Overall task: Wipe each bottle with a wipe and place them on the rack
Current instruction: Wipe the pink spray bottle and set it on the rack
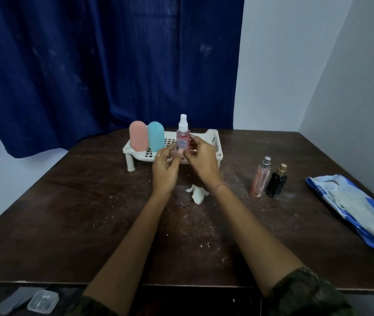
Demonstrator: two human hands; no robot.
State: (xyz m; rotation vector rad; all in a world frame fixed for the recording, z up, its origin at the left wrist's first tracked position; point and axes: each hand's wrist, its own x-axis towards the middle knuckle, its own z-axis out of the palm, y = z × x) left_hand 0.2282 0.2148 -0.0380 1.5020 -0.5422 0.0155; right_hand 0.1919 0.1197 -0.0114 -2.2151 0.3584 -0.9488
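- Nearest the camera, mottled green sleeves (307, 293) frame bare arms that reach forward over the dark table (67, 201).
- The left hand (165, 169) and right hand (201, 159) meet on the pink spray bottle (183, 139), the fingertips of each pinching its lower body.
- The bottle stands upright at the front of the white rack (215, 142), just right of the teal bottle (156, 136). The fingers hide whether its base has landed.
- The step looks like the set-down. It should stay vertical, settle into the free space without nudging its neighbour, and be released only once it sits flat.
- A pink bottle (138, 136) stands on the rack left of the teal one.
- A crumpled wipe (197, 193) lies on the table below the right wrist, in neither hand.
- Further right, a perfume bottle (259, 179) and a black bottle (276, 182) stand side by side, probably unwiped, with the wipes pack (350, 208) beyond.
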